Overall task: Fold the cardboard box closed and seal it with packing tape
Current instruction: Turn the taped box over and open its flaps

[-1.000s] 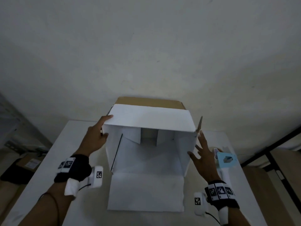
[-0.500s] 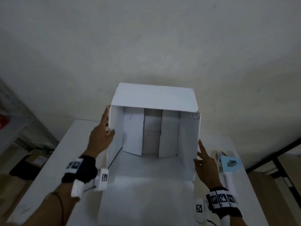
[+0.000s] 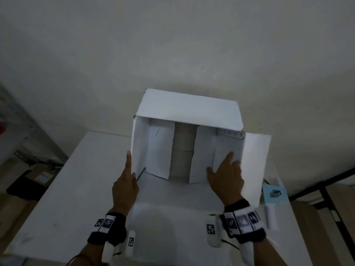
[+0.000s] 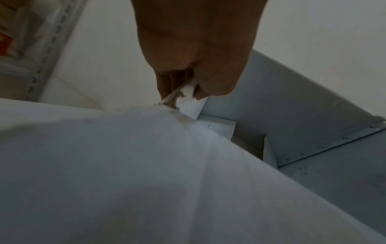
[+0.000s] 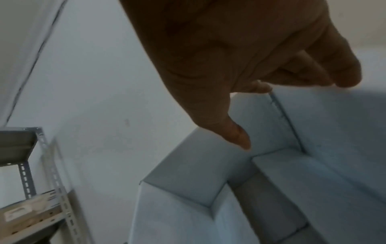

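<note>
While our left hand [image 3: 124, 186] pinches the box's [image 3: 189, 110] left wall edge & the right hand [image 3: 225, 179] lies flat, fingers straight, inside the right wall, we should fold side flaps in first, w/ tape [image 3: 273, 194] just right of it.

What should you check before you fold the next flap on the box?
1. The box rests on the table: ok.
2. The left hand pinches the box's left edge: ok.
3. The right hand touches the right flap: ok.
4. Flaps folded shut: not ok. The top flap, the right flap and the bottom flap all stand open.
5. The tape dispenser lies close by, right of the box: ok.
6. Tape left on the roll: cannot tell.
</note>
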